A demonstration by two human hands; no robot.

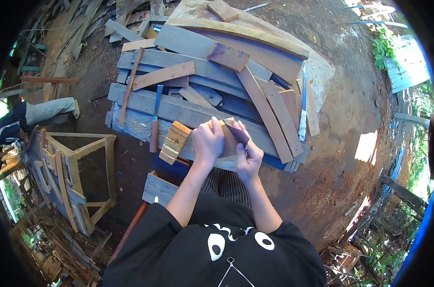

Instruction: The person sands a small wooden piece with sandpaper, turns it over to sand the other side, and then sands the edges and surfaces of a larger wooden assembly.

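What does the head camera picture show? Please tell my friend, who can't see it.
A person's left hand holds a small wooden board while their right hand holds a dark sheet, maybe sandpaper, right by it. In front, a wood-handled chisel rests on heaped planks; farther left is another person.

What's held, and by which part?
The left hand grips a wooden piece by its left side; the right hand pinches a dark sheet by its right side.
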